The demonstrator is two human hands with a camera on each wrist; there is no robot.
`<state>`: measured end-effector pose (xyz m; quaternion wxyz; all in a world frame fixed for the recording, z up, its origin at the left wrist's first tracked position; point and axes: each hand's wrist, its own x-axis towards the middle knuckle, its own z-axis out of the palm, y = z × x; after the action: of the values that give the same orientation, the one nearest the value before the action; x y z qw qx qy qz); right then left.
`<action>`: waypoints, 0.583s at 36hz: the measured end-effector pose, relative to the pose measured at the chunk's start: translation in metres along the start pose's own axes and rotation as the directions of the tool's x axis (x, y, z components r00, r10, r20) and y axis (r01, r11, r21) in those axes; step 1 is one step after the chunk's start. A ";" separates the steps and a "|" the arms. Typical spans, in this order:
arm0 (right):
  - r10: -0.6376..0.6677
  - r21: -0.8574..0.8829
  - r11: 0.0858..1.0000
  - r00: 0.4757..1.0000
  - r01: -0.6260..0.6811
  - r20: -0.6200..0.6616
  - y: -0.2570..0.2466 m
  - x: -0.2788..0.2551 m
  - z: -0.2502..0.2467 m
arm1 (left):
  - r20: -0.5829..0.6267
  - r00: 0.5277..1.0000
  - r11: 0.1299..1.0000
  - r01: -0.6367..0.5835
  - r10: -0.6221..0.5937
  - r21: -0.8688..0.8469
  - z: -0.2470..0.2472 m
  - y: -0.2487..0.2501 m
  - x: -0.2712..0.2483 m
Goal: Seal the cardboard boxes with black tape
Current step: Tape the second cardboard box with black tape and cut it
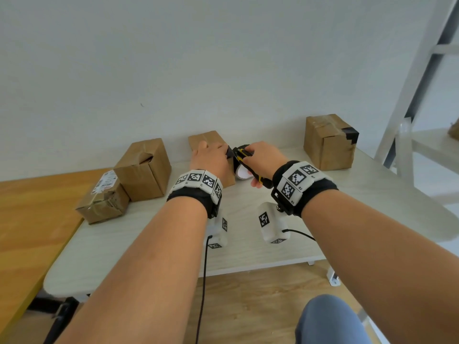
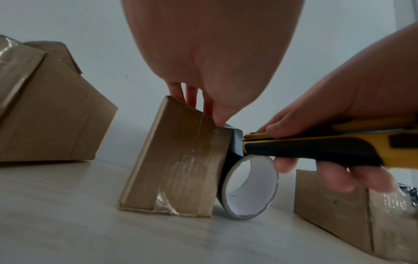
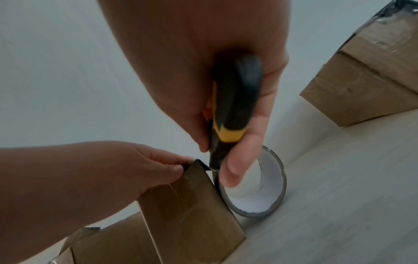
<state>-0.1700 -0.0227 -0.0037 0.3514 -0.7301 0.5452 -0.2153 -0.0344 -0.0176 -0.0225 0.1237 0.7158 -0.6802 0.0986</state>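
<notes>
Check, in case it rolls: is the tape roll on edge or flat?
On edge: the tape roll rests rim-down on the table, hollow core facing sideways.

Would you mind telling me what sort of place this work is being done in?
Probably a plain workroom or office: a pale table against a bare white wall, worn cardboard boxes on it, and a white metal frame at right.

Brown boxes (image 1: 144,167), black tape (image 2: 234,151), yellow-and-black knife (image 2: 312,148), black-and-white patterned wristbands (image 1: 196,180), pale table (image 1: 149,239)
</notes>
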 end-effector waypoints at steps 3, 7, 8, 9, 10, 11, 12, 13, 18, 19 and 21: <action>0.021 -0.057 0.998 1.000 -0.021 0.004 -0.004 0.006 0.001 | 0.011 1.000 1.000 0.000 0.000 0.006 -0.001 -0.001 0.001; 0.032 -0.182 0.983 0.999 -0.029 0.011 -0.011 0.010 0.001 | 0.015 1.000 1.000 0.007 -0.007 0.019 0.002 -0.002 0.004; 0.022 -0.211 0.977 1.000 -0.021 -0.001 -0.012 0.011 0.000 | 0.013 1.000 1.000 0.008 -0.009 0.018 0.002 -0.003 0.005; 0.008 -0.241 0.970 1.000 -0.012 -0.016 -0.013 0.012 0.000 | 0.012 1.000 1.000 0.009 -0.009 0.015 0.003 -0.004 0.006; -0.004 -0.274 0.962 1.000 -0.003 -0.027 -0.015 0.012 -0.001 | 0.012 1.000 1.000 0.007 -0.008 0.013 0.004 -0.004 0.007; -0.012 -0.306 0.952 0.999 0.001 -0.033 -0.017 0.013 -0.001 | 0.012 1.000 1.000 0.008 -0.008 0.010 0.004 -0.005 0.008; -0.012 -0.336 0.942 0.999 -0.002 -0.039 -0.019 0.013 -0.001 | 0.011 1.000 1.000 0.010 -0.010 0.006 0.005 -0.005 0.008; -0.008 -0.360 0.933 0.999 -0.009 -0.046 -0.021 0.014 -0.001 | 0.008 1.000 1.000 0.011 -0.011 0.002 0.005 -0.005 0.008; -0.019 -0.442 0.897 0.998 -0.006 -0.053 -0.031 0.020 -0.002 | 0.005 1.000 1.000 0.009 -0.009 -0.014 0.008 -0.006 0.010; -0.018 -0.459 0.888 0.998 -0.008 -0.052 -0.032 0.021 -0.002 | 0.001 1.000 1.000 0.011 -0.011 -0.013 0.007 -0.006 0.010; -0.002 -0.487 0.873 0.999 -0.015 -0.035 -0.035 0.022 -0.004 | 0.008 1.000 1.000 0.014 -0.014 -0.004 0.006 -0.005 0.010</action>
<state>-0.1437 -0.0388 0.0235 0.1474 -0.7894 0.5902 -0.0823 -0.0286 -0.0290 -0.0253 0.1231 0.7206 -0.6760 0.0932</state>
